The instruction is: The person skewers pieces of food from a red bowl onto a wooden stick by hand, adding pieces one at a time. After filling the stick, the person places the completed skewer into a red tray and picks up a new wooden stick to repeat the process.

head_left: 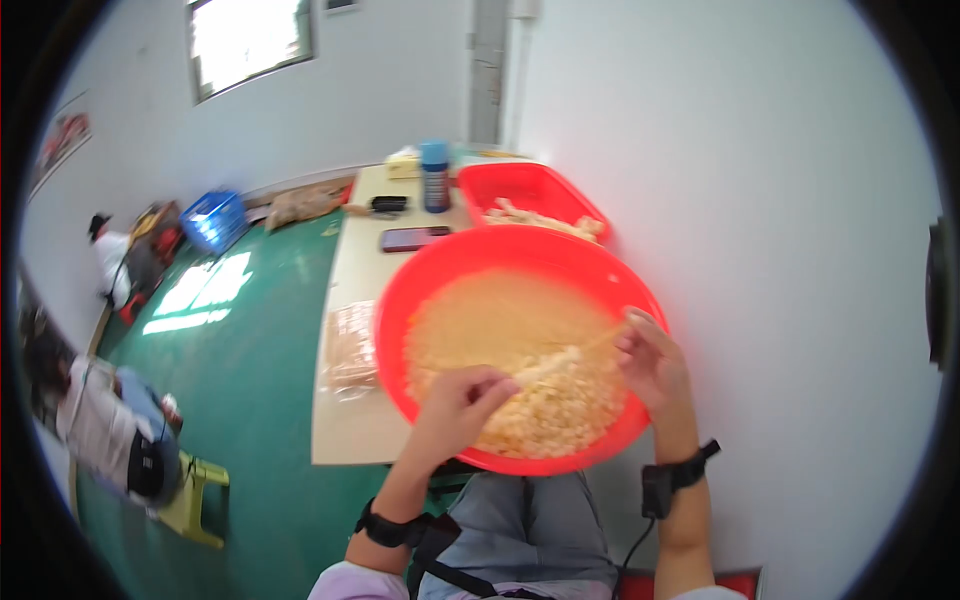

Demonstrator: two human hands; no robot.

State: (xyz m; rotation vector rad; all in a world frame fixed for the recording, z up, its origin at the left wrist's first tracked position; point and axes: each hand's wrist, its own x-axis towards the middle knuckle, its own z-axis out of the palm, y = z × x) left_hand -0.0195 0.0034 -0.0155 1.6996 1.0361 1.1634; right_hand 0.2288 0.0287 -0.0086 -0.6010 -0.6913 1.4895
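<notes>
A large round red basin (pixel 395 350) holds cloudy liquid and many small pale food pieces (pixel 560 425) heaped at its near side. Above it, a thin wooden skewer (pixel 600 341) slants between my hands, with pale pieces threaded along its lower left part. My right hand (pixel 652 365) pinches the bare upper end of the skewer, near the basin's right rim. At the other end, my left hand (pixel 462 408) is closed, thumb and fingertips on the pale pieces. Blur hides the exact contact there.
Behind the basin, a red rectangular tray (pixel 530 178) holds pale skewered-looking pieces. A phone (pixel 414 239), a blue-capped can (pixel 435 180) and a plastic bag of thin sticks (pixel 352 345) lie or stand on the table (pixel 345 430). A white wall is close on the right. Two people sit at left.
</notes>
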